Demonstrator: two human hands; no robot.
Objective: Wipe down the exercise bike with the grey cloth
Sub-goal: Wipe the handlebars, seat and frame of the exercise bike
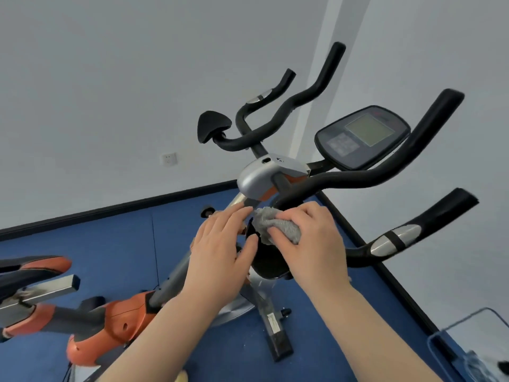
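Both my bare forearms reach forward, close together. My right hand (308, 238) is curled, fingers pinching the cloth (278, 226). My left hand (220, 249) lies flat beside it, fingers straight, thumb spread.

fuzzy grey cloth (278, 226), glossy black pad (268, 261), brushed-metal post (176, 274)

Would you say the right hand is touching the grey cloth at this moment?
Touching. The head view shows the right hand with fingers curled over the bunched grey cloth, thumb beneath, pressing it against the black part of the bike.
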